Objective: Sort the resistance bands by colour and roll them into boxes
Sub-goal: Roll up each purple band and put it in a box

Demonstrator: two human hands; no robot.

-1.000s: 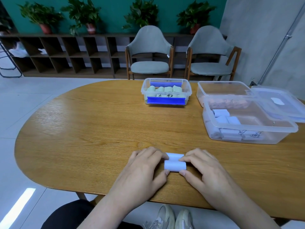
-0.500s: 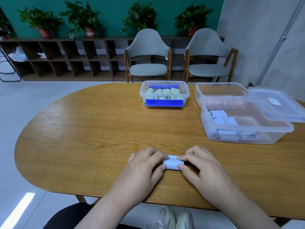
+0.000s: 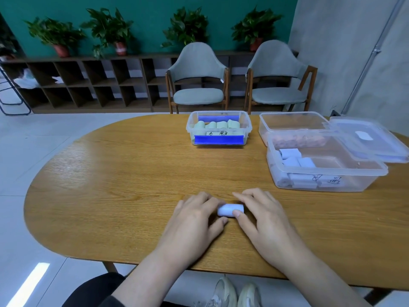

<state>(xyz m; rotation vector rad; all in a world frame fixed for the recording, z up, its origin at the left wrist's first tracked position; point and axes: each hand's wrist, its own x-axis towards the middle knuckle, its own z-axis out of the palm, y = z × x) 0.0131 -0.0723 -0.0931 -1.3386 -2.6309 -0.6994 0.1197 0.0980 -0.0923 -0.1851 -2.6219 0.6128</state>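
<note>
Pale blue band roll (image 3: 229, 210) lies on the table (image 3: 110, 185) near edge, long axis left-right. Left hand (image 3: 194, 220) & right hand (image 3: 263, 216) pinch its ends w/ curled fingers; ends hidden.

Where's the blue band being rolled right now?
Head view: the blue roll lies on the table's near edge, pinched between left hand and right hand.

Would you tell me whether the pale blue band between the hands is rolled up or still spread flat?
Rolled up: the pale blue band shows as a short cylinder, with no flat tail visible.
</note>
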